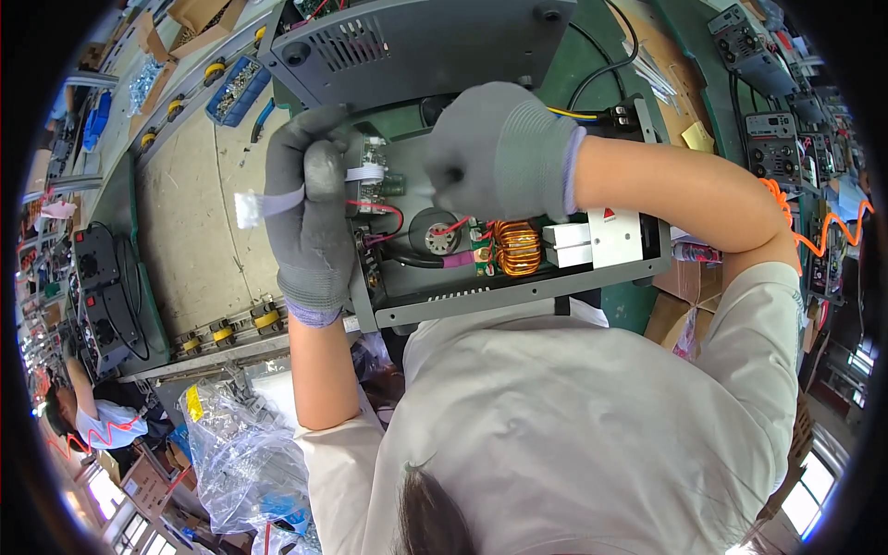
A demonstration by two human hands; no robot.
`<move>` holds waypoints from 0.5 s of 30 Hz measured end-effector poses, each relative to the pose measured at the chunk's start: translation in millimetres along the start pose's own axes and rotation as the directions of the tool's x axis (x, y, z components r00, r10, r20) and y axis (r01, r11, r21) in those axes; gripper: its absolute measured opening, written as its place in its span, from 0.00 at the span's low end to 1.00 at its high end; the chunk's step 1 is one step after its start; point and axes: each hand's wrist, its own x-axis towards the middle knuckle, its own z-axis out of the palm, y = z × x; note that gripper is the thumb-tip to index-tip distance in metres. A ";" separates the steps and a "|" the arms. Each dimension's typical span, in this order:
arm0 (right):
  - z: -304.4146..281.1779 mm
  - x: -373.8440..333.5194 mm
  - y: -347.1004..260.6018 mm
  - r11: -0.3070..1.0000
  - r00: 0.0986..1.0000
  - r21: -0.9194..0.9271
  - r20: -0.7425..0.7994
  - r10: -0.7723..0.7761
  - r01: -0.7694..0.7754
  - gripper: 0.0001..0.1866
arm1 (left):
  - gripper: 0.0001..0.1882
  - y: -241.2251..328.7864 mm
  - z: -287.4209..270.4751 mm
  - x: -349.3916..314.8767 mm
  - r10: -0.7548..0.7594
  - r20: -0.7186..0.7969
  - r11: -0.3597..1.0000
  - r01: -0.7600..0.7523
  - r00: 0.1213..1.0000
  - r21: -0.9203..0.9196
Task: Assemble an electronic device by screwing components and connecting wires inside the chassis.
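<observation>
Bright windows (809, 497) shine beyond a green-topped bench (583, 72) and cardboard boxes (146, 485).

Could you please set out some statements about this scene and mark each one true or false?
1. The left hand and right hand are both gloved in grey. True.
2. The copper coil lies outside the open chassis. False: the copper coil sits inside the open chassis.
3. A flat cable at the left hand ends in a white connector. True.
4. The blue bin is at the picture's right. False: the blue bin is at the upper left.
</observation>
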 end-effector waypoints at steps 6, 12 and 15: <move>12.1 20.9 -13.2 0.991 0.977 -0.130 0.214 0.009 0.019 0.08 | 0.21 -3.3 -0.5 -1.3 -0.006 0.024 0.996 0.008 1.000 -0.087; 18.2 27.5 -15.3 0.991 0.977 -0.115 0.209 -0.045 0.070 0.12 | 0.23 -11.6 -0.2 3.6 0.113 0.011 0.994 -0.113 0.994 -0.002; 17.5 27.3 -17.4 0.992 0.971 -0.124 0.240 0.003 0.027 0.13 | 0.23 -9.0 2.1 4.2 0.163 0.044 0.987 -0.163 0.986 0.010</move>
